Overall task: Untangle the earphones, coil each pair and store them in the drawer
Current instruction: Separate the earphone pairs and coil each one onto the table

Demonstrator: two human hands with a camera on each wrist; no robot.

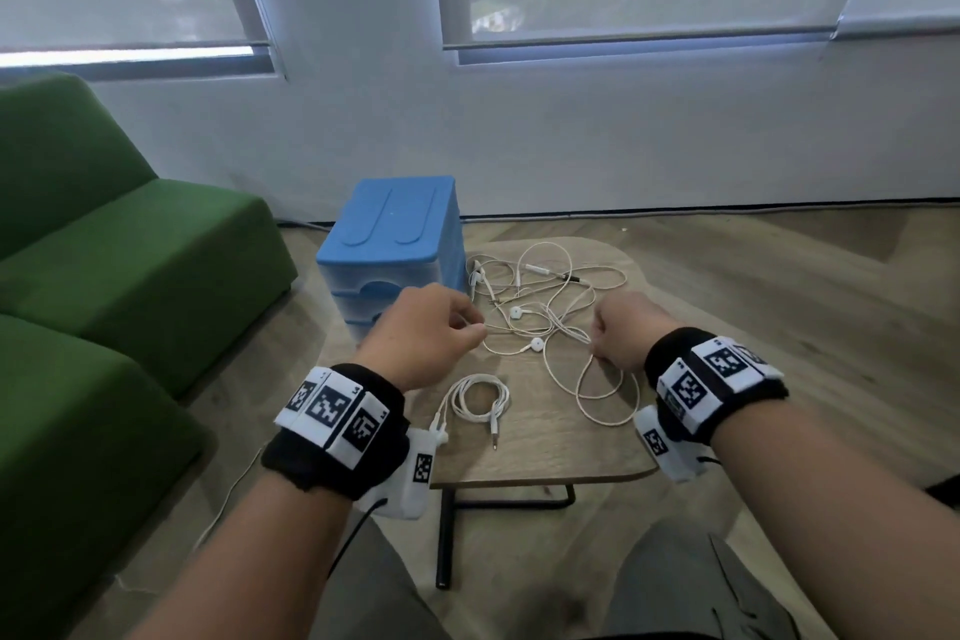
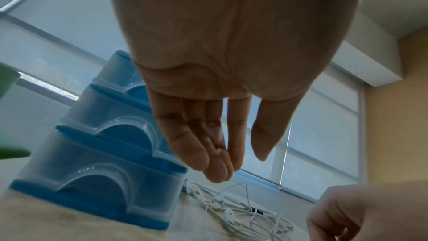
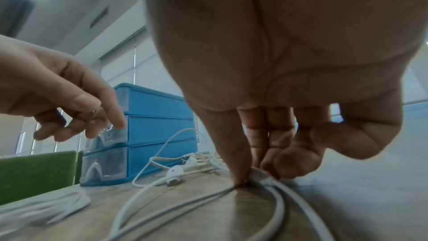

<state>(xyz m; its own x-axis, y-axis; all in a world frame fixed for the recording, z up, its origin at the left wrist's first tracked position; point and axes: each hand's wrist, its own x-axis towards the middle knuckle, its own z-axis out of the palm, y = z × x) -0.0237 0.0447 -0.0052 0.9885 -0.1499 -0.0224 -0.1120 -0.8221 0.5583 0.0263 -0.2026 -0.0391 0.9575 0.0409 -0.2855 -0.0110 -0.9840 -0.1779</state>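
Note:
Tangled white earphones point(image 1: 540, 307) sprawl across the middle of a small wooden table point(image 1: 545, 457). One coiled pair point(image 1: 480, 398) lies near the front left edge. My right hand point(image 1: 597, 351) pinches a loop of the tangled cable point(image 3: 261, 177) against the tabletop between thumb and fingers. My left hand point(image 1: 475, 325) hovers over the left side of the tangle with fingers point(image 2: 217, 168) relaxed and the thumb apart; a strand runs just below the fingertips, not gripped. The blue drawer unit point(image 1: 395, 234) stands at the table's back left, all drawers closed.
A green sofa point(image 1: 104, 250) sits close on the left of the table. The wall and windows lie behind. The table's front edge point(image 1: 545, 476) is near my knees. An earbud point(image 3: 174, 173) lies between the hands.

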